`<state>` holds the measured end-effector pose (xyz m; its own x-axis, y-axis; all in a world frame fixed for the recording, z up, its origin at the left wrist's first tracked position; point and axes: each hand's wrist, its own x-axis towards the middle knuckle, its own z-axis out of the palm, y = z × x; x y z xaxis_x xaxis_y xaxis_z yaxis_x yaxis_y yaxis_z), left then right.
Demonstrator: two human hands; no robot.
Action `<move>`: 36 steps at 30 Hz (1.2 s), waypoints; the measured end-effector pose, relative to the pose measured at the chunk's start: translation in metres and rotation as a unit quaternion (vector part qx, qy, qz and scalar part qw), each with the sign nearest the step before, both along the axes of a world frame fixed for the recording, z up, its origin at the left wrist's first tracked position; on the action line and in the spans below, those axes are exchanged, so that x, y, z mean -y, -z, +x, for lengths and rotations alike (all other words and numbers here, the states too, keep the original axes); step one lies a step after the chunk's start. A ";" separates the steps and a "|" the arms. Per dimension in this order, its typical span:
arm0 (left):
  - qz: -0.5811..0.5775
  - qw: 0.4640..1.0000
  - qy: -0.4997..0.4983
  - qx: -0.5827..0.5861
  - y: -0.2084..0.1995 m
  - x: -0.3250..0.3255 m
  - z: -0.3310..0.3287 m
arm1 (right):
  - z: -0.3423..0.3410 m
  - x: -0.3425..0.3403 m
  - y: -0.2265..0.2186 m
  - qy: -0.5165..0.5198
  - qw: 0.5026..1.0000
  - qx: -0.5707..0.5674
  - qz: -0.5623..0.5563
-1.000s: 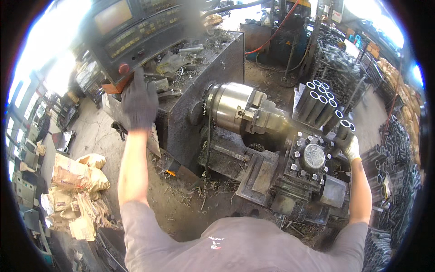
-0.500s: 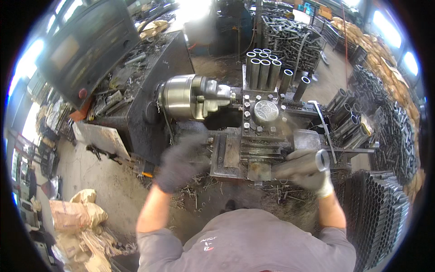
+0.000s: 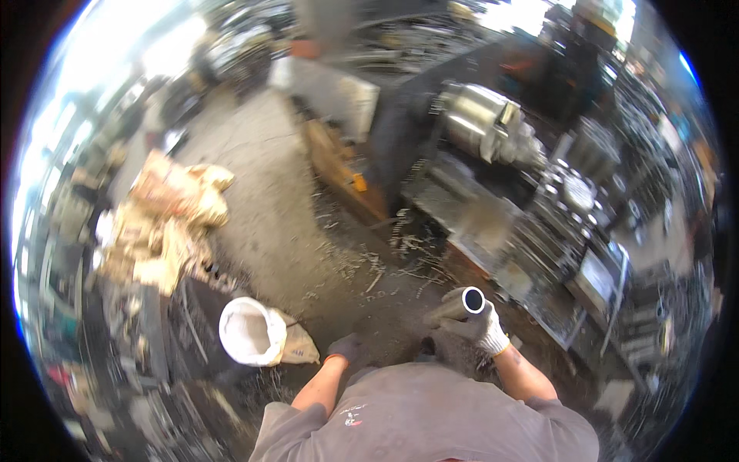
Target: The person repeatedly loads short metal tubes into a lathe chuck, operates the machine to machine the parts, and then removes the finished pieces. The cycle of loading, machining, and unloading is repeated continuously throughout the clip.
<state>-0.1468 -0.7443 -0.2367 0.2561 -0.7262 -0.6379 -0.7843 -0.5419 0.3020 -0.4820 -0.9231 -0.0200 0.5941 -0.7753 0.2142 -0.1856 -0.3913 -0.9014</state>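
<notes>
Your right hand [image 3: 479, 327] is keeping its grip clamped on a short steel tube [image 3: 464, 302]; your left hand [image 3: 346, 347] is hanging by the white-lined sack [image 3: 254, 333], its grip loosely curled, holding nothing.

I am standing on a grey concrete floor [image 3: 269, 208] that is lying strewn with metal shavings [image 3: 369, 266]. Daylight is glaring in from upper left. Crumpled sacks [image 3: 158, 223] are sitting left, a lathe [image 3: 493, 127] right.

A grey short-sleeved shirt [image 3: 431, 420] with a small chest mark is worn. Left hand [image 3: 346, 347] is dark-gloved; right hand [image 3: 471, 322] grey-gloved, pale cuff, orange edging.
</notes>
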 end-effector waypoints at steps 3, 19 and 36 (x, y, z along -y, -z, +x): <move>0.087 0.951 -0.297 0.020 0.092 -0.160 0.069 | 0.052 -0.010 0.004 -0.081 0.994 -0.044 0.060; 0.017 0.556 -0.830 0.042 0.156 -0.552 -0.181 | 0.430 -0.343 -0.004 -0.745 0.660 -0.023 -0.099; 0.015 -0.349 -0.894 0.282 0.049 -0.410 -0.269 | 0.635 -0.597 0.008 -0.865 0.455 0.084 -0.194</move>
<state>-0.4160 -0.3345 -0.2852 -0.7825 0.5873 -0.2068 0.3275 0.6707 0.6656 0.1535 -0.3261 -0.0279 0.1934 0.9369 0.2911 0.7612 0.0439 -0.6470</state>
